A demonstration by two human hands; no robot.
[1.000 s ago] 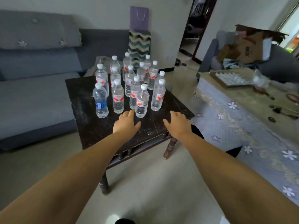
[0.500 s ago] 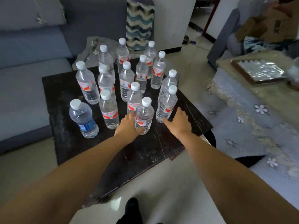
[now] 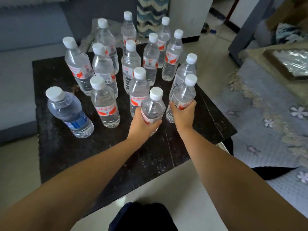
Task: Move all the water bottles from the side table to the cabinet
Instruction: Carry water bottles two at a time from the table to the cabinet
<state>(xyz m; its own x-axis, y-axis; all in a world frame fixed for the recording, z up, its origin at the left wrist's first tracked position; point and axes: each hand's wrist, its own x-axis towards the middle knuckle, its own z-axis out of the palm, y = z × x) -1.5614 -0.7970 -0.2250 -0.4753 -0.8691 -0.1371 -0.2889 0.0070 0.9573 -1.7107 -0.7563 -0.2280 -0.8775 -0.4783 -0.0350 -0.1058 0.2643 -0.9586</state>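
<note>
The task is at its very beginning. All the bottles that can be seen are on the dark desk; none has gone to the cabinet, and the cabinet itself is not in the picture.

The left hand is closed around the lower part of the nearest bottle, the one with the white cap in the front middle. The right hand is wrapped around the bottle just to the right of it, at the height of the red label. I cannot tell whether these two bottles are already lifted or only gripped, because the hands hide their bases.

Behind and beside them stand about eleven more bottles, upright and close together. One with a blue label stands apart at the front left corner. The others have red labels.

So, in my judgement, nothing is finished. Two bottles are in hand for a first trip, and the rest will need several more trips.
</note>
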